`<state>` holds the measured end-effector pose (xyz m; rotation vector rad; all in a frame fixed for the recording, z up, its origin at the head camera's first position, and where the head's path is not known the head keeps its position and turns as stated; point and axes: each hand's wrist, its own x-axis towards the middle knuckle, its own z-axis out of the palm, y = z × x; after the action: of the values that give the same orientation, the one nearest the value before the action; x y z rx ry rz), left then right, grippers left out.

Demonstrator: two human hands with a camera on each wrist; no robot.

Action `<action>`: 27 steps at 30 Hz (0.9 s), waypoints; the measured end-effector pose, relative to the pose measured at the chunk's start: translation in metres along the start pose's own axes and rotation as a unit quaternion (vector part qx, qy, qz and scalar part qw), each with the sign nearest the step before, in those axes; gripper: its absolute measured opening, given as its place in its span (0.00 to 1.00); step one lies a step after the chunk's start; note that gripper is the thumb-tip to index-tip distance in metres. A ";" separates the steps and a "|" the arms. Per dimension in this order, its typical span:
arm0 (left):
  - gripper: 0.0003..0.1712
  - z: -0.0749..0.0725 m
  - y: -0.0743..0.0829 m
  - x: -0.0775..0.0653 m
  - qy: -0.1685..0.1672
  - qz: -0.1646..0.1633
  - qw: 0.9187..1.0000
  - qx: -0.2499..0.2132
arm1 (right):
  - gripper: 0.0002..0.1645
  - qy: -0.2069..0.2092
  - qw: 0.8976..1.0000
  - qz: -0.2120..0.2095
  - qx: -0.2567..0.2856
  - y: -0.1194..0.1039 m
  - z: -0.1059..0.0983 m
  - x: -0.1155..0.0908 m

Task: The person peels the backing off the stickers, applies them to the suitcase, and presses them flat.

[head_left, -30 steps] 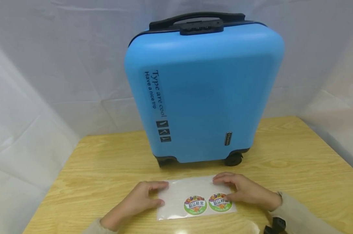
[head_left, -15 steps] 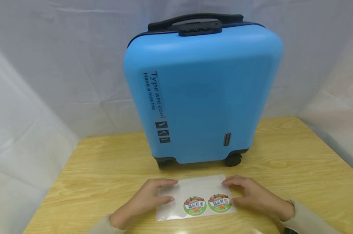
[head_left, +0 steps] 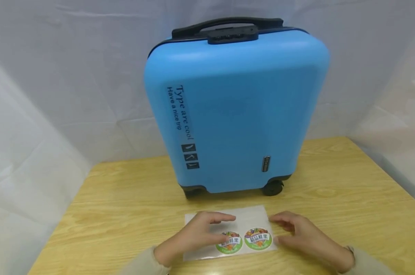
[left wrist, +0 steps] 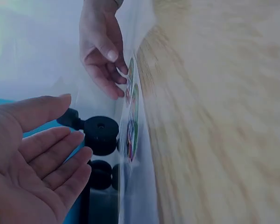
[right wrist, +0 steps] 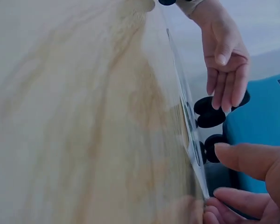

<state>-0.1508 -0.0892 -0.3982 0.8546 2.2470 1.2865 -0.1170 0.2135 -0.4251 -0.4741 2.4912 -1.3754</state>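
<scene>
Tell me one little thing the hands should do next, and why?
I'd guess the right hand should pinch the right edge of the sheet. It's right by that edge and holds nothing. The two stickers lie on the sheet, and the left hand is over it, holding nothing either.

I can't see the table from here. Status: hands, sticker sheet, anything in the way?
Left hand over the sticker sheet, holding nothing. Right hand at its right edge, contact unclear. Sheet on table, two round stickers. Blue suitcase behind, seemingly not obstructing.
</scene>
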 end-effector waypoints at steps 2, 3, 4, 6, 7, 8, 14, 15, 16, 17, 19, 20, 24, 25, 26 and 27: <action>0.25 0.003 0.003 0.005 -0.008 -0.004 1.000 -0.013 | 0.31 0.020 1.000 -0.001 -0.004 0.000 0.002 0.002; 0.25 0.005 0.003 0.008 -0.013 -0.004 1.000 -0.022 | 0.31 0.031 0.999 -0.004 -0.008 0.000 0.003 0.002; 0.25 0.006 0.004 0.010 -0.017 -0.003 0.999 -0.028 | 0.31 0.039 0.999 -0.009 -0.014 0.001 0.005 0.003; 0.25 0.008 0.006 0.013 -0.023 -0.007 0.999 -0.046 | 0.31 0.055 0.998 -0.020 -0.026 0.001 0.008 0.005; 0.24 0.010 0.006 0.014 -0.026 -0.009 0.998 -0.054 | 0.31 0.060 0.997 -0.028 -0.034 0.001 0.009 0.006; 0.24 0.011 0.006 0.016 -0.029 -0.011 0.998 -0.062 | 0.30 0.066 0.997 -0.028 -0.039 0.001 0.011 0.007; 0.24 0.017 0.006 0.020 -0.031 -0.025 0.995 -0.089 | 0.28 0.102 0.992 -0.031 -0.069 0.003 0.014 0.013; 0.24 0.018 0.006 0.021 -0.030 -0.027 0.995 -0.092 | 0.28 0.107 0.991 -0.034 -0.072 0.003 0.014 0.013; 0.24 0.018 0.006 0.021 -0.027 -0.030 0.995 -0.096 | 0.28 0.111 0.990 -0.041 -0.077 0.003 0.014 0.014; 0.24 0.019 0.006 0.022 -0.024 -0.034 0.994 -0.099 | 0.29 0.114 0.989 -0.042 -0.081 0.003 0.014 0.015; 0.23 0.021 0.006 0.024 -0.019 -0.039 0.993 -0.106 | 0.31 0.117 0.988 -0.046 -0.089 0.003 0.013 0.017; 0.23 0.022 0.006 0.025 -0.017 -0.042 0.993 -0.110 | 0.33 0.116 0.988 -0.047 -0.092 0.003 0.013 0.018; 0.23 0.028 0.008 0.027 -0.014 -0.045 0.990 -0.130 | 0.38 0.106 0.988 -0.048 -0.107 0.003 0.013 0.020; 0.23 0.030 0.008 0.027 -0.016 -0.046 0.989 -0.140 | 0.38 0.101 0.988 -0.047 -0.109 0.003 0.014 0.020; 0.23 0.032 0.009 0.027 -0.018 -0.047 0.988 -0.149 | 0.39 0.097 0.988 -0.046 -0.111 0.003 0.014 0.020; 0.23 0.034 0.009 0.027 -0.019 -0.048 0.986 -0.157 | 0.38 0.093 0.988 -0.046 -0.114 0.003 0.014 0.021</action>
<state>-0.1472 -0.0461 -0.4084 0.6424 1.9585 1.5105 -0.1310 0.1960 -0.4363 -0.5339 2.8287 -1.2228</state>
